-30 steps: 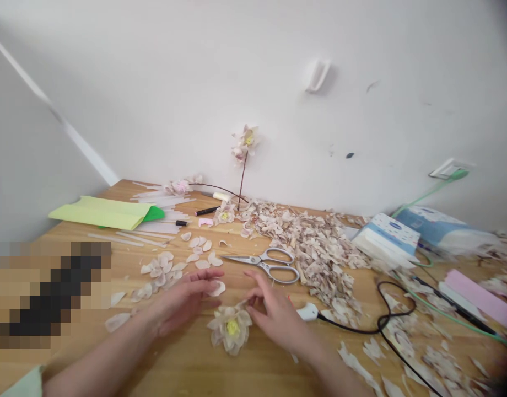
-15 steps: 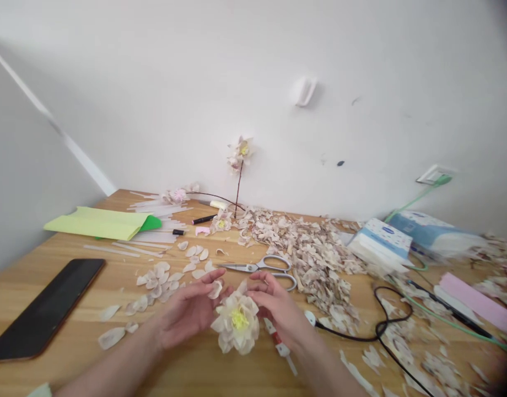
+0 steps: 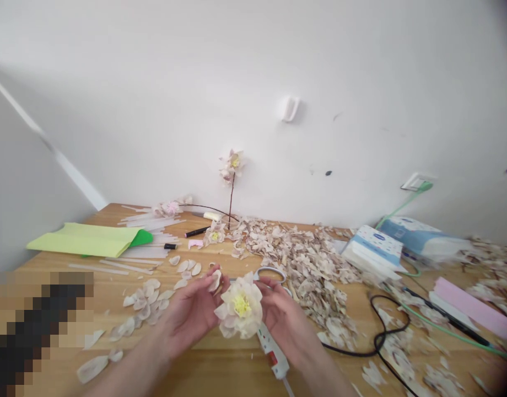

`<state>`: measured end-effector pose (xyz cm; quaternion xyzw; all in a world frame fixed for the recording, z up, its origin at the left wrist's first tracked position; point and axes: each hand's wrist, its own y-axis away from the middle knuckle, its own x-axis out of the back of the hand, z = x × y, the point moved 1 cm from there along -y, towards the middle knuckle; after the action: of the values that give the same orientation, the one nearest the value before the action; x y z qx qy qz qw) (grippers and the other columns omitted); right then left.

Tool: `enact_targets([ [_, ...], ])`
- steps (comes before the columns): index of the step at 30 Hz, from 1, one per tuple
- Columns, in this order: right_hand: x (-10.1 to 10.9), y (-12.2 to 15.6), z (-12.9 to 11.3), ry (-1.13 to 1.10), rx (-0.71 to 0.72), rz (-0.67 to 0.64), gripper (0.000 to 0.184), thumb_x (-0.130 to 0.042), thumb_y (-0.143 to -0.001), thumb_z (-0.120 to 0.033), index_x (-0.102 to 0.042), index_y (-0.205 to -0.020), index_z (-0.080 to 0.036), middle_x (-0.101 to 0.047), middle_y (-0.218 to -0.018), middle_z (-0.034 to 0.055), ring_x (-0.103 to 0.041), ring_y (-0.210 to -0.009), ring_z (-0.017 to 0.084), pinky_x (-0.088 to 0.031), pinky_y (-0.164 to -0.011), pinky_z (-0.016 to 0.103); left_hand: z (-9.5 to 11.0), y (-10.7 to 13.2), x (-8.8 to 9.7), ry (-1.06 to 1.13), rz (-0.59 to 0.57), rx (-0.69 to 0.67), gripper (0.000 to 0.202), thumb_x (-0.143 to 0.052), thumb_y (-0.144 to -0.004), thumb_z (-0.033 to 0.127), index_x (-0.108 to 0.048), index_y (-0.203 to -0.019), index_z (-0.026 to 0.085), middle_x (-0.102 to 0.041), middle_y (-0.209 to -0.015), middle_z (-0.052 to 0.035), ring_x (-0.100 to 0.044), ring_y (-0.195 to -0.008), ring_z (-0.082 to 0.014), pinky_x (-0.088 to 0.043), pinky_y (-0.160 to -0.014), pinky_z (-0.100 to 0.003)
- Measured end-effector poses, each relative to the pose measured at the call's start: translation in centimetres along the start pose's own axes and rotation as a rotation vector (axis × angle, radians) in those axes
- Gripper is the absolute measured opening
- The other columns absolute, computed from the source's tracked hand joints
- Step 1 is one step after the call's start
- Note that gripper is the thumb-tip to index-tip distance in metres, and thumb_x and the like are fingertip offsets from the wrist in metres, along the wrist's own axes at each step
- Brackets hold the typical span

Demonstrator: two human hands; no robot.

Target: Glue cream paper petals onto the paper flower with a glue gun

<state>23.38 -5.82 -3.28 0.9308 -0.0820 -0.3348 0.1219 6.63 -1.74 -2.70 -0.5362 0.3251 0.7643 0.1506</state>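
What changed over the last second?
The flower in the right hand's grip rose between the hands, now partly covering the scissors. Nothing visibly let go. Unchanged: loose petal in the left hand, petal pile.

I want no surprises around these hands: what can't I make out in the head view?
In the head view:
Right hand: fingertips behind the near flower, exact grip unclear.
Scissors: blades mostly behind flower and left hand.
Black cord: one end behind the right wrist, the other past the bottom edge.
Dark object, lower left: pixelated, cut off by the left edge.
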Motion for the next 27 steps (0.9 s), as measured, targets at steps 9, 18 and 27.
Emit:
enact_targets([
  [9,0.4,-0.2,1.8,0.364,0.347,-0.082,0.053,-0.078,-0.055,-0.020,-0.046,-0.096,-0.026,-0.066,-0.088,-0.0002,-0.062,-0.078,0.018,-0.045,-0.076,0.032,-0.2,-0.3,-1.1,0.023,-0.002,-0.025,0.020,-0.052,-0.076,0.005,-0.059,-0.090,0.018,-0.067,-0.077,-0.0037,-0.065,-0.072,-0.0163,-0.050,-0.070,-0.038],
  [18,0.0,0.0,1.9,0.224,0.346,-0.167,0.065,-0.083,-0.049,-0.029,-0.042,-0.100,-0.028,-0.065,-0.081,-0.0013,-0.063,-0.071,0.018,-0.047,-0.068,0.030,-0.6,-0.2,-0.8,-0.047,0.008,-0.031,0.021,-0.058,-0.071,0.004,-0.060,-0.086,0.019,-0.067,-0.076,-0.0036,-0.065,-0.071,-0.0160,-0.049,-0.070,-0.034],
  [27,0.2,0.3,1.9,0.256,0.336,-0.023,0.063,-0.080,-0.048,-0.012,-0.043,-0.097,-0.028,-0.067,-0.080,-0.0009,-0.063,-0.075,0.022,-0.047,-0.068,0.032,-0.9,0.1,-1.0,-0.136,-0.034,-0.057,0.020,-0.057,-0.073,0.006,-0.059,-0.087,0.020,-0.065,-0.076,-0.0026,-0.064,-0.070,-0.0153,-0.048,-0.066,-0.030],
])
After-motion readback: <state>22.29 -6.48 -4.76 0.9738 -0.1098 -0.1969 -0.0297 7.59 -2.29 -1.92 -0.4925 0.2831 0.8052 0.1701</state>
